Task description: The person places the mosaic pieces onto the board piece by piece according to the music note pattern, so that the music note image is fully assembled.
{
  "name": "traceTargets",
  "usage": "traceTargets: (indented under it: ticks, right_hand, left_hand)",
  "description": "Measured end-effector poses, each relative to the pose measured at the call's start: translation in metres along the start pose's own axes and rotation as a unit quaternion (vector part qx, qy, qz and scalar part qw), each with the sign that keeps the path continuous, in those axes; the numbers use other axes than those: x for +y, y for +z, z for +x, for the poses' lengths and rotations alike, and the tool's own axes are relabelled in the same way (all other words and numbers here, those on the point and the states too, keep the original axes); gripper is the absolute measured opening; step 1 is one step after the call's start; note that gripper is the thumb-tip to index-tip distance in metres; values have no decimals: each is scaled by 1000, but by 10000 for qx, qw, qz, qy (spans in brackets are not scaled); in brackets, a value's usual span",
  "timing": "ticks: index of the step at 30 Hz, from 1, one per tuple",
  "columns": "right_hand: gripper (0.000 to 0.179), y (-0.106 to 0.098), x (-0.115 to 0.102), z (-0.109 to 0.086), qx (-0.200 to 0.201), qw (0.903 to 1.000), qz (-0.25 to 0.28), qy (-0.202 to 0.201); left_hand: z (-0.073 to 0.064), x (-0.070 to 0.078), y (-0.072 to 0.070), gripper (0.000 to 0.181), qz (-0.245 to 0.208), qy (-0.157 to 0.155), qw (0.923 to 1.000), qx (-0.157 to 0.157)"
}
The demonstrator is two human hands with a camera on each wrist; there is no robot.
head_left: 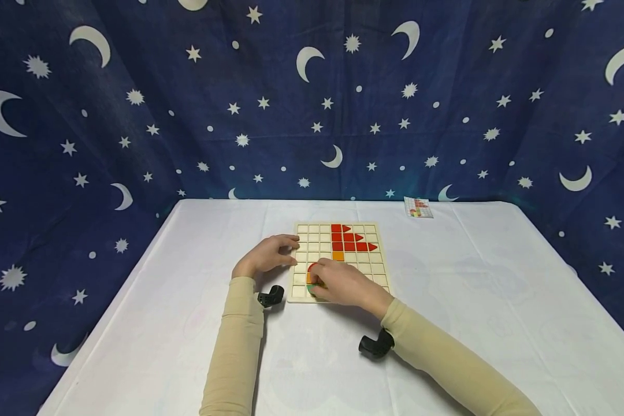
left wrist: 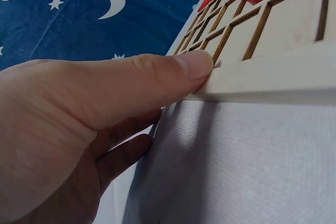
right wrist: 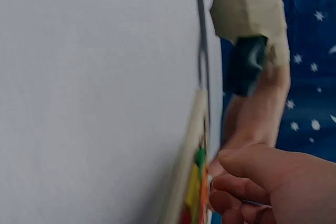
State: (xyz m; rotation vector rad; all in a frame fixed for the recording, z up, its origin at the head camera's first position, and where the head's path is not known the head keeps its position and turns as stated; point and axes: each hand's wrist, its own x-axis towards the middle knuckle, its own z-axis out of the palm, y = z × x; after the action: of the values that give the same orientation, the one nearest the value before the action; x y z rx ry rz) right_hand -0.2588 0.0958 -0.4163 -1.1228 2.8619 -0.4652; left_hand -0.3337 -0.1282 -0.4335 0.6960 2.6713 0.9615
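Observation:
A pale square wooden grid board [head_left: 316, 237] lies on the white table. Red square and pointed tiles [head_left: 349, 237] fill cells at its top, with an orange tile [head_left: 338, 255] below them. At the board's left edge rests my left hand [head_left: 266, 255]; its straight thumb [left wrist: 142, 77] touches the rim in the left wrist view. My right hand [head_left: 343, 283] reaches over the lower-left cells, fingertips down among red, orange and green pieces. Green [right wrist: 200, 156] and yellow [right wrist: 192, 187] pieces show beside its fingers in the right wrist view. Whether it pinches one is hidden.
A small picture card [head_left: 418, 207] with a similar coloured pattern lies at the table's back right. Behind the table hangs a dark blue curtain [head_left: 270, 115] with moons and stars. A black wrist mount [head_left: 377, 345] juts from the right sleeve, another [head_left: 271, 296] from the left.

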Motion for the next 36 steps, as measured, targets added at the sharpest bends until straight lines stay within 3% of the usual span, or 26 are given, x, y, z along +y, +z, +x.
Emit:
traceTargets:
  ticks: [11,17,26,31,36]
  right_hand:
    - [13,-35,45,-17,513,9944,364,844]
    - [11,-43,75,-35,643,9889,469,1253]
    - [14,-54,120,-67,1004,9757,567,1866]
    - [18,-63,135,-83,1075,9651,611,2308]
    - [20,-67,146,-97,1102,9602,632,2486]
  left_hand:
    - [1,0,0,45,40,-25,10000,16]
    - [2,-3,1,45,79,-45,10000,6]
    - [2,-2,0,45,123,-16,9999,-6]
    - [1,-2,0,46,107,-63,9999,-8]
    - [0,-4,0,46,28,-144,9999,8]
